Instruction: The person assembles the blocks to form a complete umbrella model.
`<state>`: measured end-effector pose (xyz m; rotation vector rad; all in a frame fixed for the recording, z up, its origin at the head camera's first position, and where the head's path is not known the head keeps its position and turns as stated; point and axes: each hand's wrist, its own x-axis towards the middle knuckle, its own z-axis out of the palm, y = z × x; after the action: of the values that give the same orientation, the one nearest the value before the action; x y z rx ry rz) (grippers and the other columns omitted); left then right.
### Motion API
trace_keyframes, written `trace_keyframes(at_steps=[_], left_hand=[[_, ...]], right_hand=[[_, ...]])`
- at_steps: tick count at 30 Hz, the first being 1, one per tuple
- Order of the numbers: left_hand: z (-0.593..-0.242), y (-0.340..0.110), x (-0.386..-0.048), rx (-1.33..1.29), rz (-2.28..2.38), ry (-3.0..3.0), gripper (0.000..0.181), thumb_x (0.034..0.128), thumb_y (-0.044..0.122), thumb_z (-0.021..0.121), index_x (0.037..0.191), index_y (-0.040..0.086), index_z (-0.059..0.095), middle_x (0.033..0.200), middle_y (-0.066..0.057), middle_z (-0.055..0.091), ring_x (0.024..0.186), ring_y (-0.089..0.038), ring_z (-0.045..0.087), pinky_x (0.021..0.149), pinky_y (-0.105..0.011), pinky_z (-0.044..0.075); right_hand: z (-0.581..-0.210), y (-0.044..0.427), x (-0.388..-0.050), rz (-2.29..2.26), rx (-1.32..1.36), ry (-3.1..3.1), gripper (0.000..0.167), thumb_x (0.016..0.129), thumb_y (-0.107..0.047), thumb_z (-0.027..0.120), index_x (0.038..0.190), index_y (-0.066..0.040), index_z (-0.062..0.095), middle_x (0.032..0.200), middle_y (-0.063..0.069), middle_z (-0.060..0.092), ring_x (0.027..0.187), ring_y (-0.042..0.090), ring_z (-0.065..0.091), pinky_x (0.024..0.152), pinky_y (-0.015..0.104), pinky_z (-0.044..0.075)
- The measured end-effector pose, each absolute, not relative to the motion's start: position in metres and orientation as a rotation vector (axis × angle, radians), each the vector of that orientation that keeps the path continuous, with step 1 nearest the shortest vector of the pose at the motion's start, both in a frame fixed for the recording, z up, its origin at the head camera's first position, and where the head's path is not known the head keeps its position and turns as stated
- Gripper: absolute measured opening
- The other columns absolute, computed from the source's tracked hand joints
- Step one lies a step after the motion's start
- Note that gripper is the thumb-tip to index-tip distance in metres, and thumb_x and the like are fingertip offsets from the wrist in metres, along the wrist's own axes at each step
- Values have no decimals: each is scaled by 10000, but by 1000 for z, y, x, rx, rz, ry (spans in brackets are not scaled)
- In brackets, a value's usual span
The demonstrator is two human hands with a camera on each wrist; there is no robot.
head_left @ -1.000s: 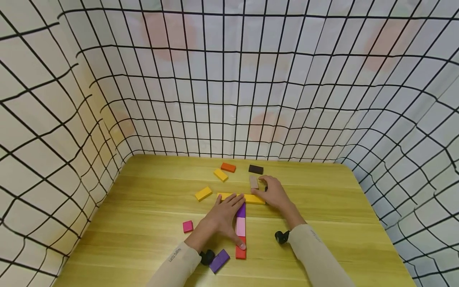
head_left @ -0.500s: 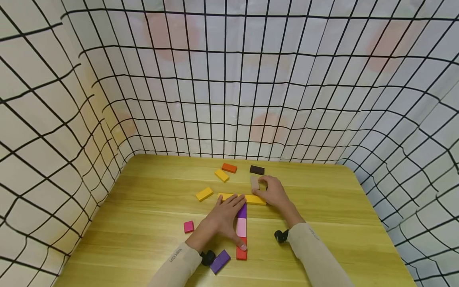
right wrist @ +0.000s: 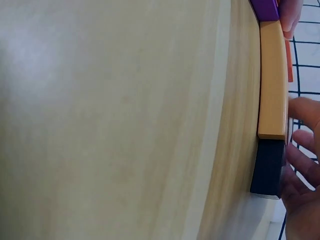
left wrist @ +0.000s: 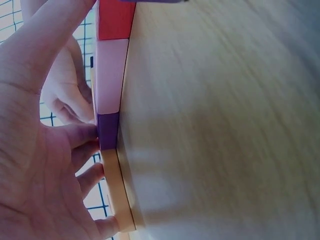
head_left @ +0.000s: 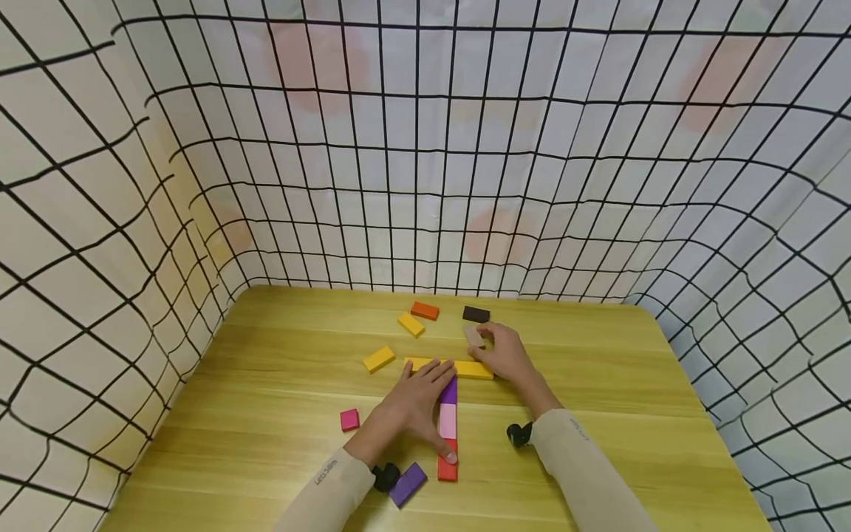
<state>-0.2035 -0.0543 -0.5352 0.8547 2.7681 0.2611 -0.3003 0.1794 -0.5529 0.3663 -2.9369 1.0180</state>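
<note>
Head view: my left hand (head_left: 415,410) lies spread, thumb on the red block (head_left: 447,471) and fingertips at the yellow row (head_left: 475,369), with the pink block (head_left: 448,423) and purple block (head_left: 448,390) between. My right hand (head_left: 503,353) seems to pinch the beige block (head_left: 473,336) by thumb and forefinger, just beyond that row; so slight a hold could let it twist or slip.

Left wrist view: my fingertips rest along the purple and yellow edges, so uneven pressure there could part the joints or bend the line.

Right wrist view: a black block (right wrist: 268,167) appears to butt against the yellow end, close by my right fingers; a careless brush could knock it askew. I cannot make out the beige grip from this side
</note>
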Motion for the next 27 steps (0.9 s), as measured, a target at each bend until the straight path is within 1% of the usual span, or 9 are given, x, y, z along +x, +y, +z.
trace_keyframes(at_steps=[4,7,12,15,21,27], left_hand=[[-535,-55,-204,853,271,2768,1508,486,922,767,1672,214,160,1745,48,122,1617,-239,120,1270,-646,102],[-535,-55,-204,854,271,2770,1508,487,922,766,1672,213,159,1745,47,122,1616,-239,120,1270,-647,100],[-535,-55,-204,859,260,2771,1514,483,932,757,1672,213,157,1745,39,124,1616,-235,125,1270,-645,105],[-536,-54,-204,862,255,2771,1516,480,936,754,1672,211,159,1745,36,126,1615,-237,128,1270,-644,107],[-536,-54,-203,853,243,2776,1518,475,940,751,1672,218,160,1745,50,122,1615,-228,129,1271,-640,115],[-538,-54,-204,859,251,2777,1515,480,937,752,1673,218,156,1746,47,117,1616,-232,126,1272,-639,106]], right_hand=[[-553,179,-302,986,380,-2923,453,926,-231,763,1308,-9,665,1280,184,686,1164,352,646,1040,519,527],[-553,179,-302,1016,356,-2896,403,921,-199,753,1274,-13,694,1256,175,704,1125,337,666,1007,504,551],[-554,181,-302,1116,287,-2835,364,900,-171,758,1226,-12,725,1186,171,738,1055,321,694,941,487,583],[-556,185,-303,1135,263,-2811,350,910,-167,754,1222,-12,727,1164,173,742,1029,310,698,915,477,591],[-558,192,-304,1139,264,-2802,326,950,-165,725,1244,-23,720,1189,165,735,1051,312,688,921,479,587],[-557,198,-303,1147,241,-2828,312,965,-176,706,1240,-32,726,1210,175,729,1073,329,683,939,501,580]])
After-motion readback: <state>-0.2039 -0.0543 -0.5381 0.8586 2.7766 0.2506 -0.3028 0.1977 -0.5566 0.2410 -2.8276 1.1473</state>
